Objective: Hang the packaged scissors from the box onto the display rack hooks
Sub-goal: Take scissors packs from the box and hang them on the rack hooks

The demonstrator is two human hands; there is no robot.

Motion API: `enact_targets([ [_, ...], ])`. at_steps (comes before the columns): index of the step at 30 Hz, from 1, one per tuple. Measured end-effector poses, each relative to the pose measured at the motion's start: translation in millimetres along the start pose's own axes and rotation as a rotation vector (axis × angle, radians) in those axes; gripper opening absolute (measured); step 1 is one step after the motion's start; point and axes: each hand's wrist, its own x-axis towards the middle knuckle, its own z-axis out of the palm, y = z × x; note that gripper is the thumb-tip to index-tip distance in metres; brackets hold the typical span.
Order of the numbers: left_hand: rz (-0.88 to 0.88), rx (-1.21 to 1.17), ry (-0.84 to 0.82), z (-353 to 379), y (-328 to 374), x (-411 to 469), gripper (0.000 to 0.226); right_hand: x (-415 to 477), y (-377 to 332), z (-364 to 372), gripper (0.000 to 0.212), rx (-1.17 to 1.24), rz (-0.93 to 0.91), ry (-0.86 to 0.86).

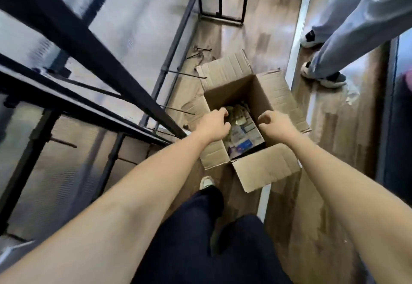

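head view, reach into the carton. i stand over the cardboard box (263, 96), which sits on the wood floor with all four flaps folded outward so the opening is free from above. the packaged scissors (243, 132) lie in a loose heap at the bottom of the box, none yet on the rack; blur hides their print and their hang holes. my left hand (214, 127) is over the left edge of the opening, just beside the heap, fingers curled downward; its fingertips are hidden behind the hand, so i cannot tell whether they have a pack. my right hand (276, 124) hovers over the right edge, fingers loosely curled round nothing. both arms are stretched out because the stock lies deep in the box. the display rack (89, 45), a black frame, stands to my left, with thin hooks (187, 74) jutting toward the box; the box is set close beside it, probably to keep each carry short. another person's legs (345, 27) stand well apart, beyond the box. likely step: picking a first pack.
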Motion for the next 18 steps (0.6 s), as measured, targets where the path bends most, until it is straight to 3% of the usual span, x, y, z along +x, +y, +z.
enact_targets([
  [8, -0.174, -0.122, -0.121, 81.2, -20.8, 118.4, 0.047, 103.0, 69.5, 58.2, 0.03, -0.014, 0.096, -0.117],
  [18, -0.531, -0.537, -0.035, 216.9, -54.3, 245.5, 0.059, 227.2, 145.3, 155.9, 0.043, -0.021, 0.065, -0.234],
])
